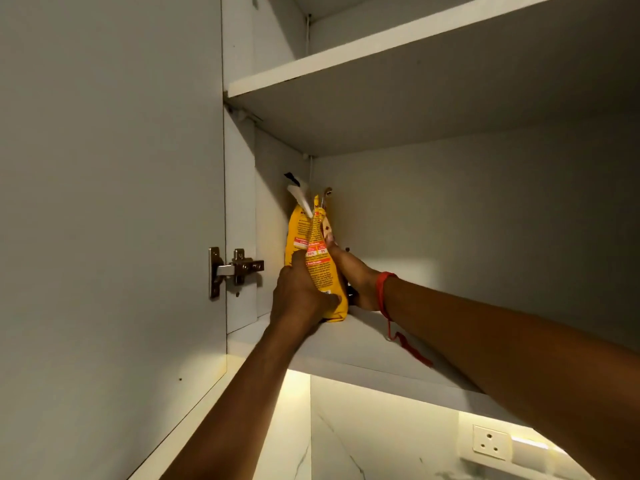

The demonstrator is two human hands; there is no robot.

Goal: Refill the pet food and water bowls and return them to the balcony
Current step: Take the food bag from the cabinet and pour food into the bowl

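A yellow pet food bag (313, 244) with red labels stands upright at the back left of the lower shelf (349, 341) of a white wall cabinet. Its torn top is folded over. My left hand (298, 299) grips the bag's lower left side, thumb across the front. My right hand (353, 275) holds the bag from the right and behind, partly hidden by it. A red thread is tied around my right wrist. No bowls are in view.
The cabinet door (110, 202) stands swung out on the left, held by a metal hinge (232, 270). An upper shelf (381, 60) runs overhead. Below the cabinet are a lit marble wall (363, 438) and a white socket (490, 443).
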